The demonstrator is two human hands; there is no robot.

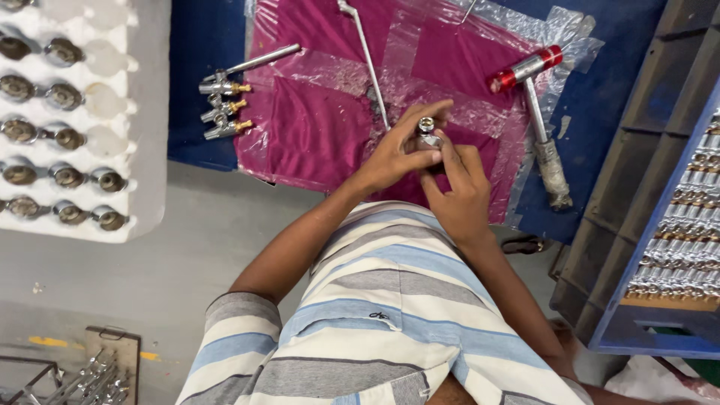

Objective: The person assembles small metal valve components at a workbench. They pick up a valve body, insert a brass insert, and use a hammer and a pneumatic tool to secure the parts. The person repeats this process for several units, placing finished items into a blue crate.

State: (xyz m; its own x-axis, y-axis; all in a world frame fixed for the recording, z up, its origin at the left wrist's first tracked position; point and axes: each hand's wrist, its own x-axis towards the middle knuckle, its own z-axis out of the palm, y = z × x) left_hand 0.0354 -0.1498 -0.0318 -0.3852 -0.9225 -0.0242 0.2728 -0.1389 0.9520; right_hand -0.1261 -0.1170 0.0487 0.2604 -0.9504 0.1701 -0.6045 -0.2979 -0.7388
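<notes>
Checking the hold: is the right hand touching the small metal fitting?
Touching. The head view shows the right hand with its fingertips on the small metal fitting, while the left hand clasps it from the other side.

A hammer (536, 112) lies right of both hands on the cloth (315, 127); three valves (223, 109) lie left.

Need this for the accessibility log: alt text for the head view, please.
Seen from above, a person's left hand and right hand together hold a small chrome valve fitting over a magenta cloth. A red-headed mallet lies right of the hands, three brass-tipped fittings left, and a white tray of metal parts far left.
</notes>
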